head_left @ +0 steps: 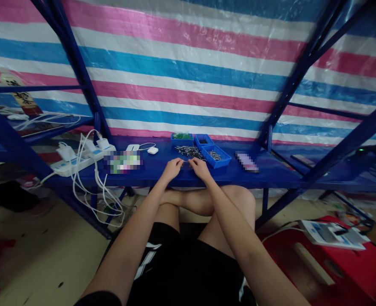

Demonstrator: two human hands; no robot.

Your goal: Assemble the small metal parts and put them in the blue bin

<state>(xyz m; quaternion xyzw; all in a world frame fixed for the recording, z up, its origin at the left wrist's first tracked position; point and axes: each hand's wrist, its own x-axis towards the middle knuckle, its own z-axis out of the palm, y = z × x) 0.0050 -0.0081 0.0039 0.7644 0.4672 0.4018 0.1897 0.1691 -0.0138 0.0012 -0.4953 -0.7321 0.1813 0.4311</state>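
Note:
My left hand [174, 168] and my right hand [199, 168] are close together at the front edge of the blue table, fingers pinched. A thin pale piece shows between the fingertips, too small to name. Just beyond them lies a loose pile of slim black and silvery pieces [189, 151]. Beside my right hand stands a blue tray [226, 161] of small silvery parts. A second blue tray [208, 138] behind it holds dark bits. Farther left, another blue tray [182, 143] contains green pieces.
At the left, a white power strip [79, 161] carries plugs and tangled cables. A blurred-out item [124, 162] and a white case [152, 150] lie left of my hands. To the right is a phone-like item [247, 162]. Blue frame posts [283, 97] flank the table.

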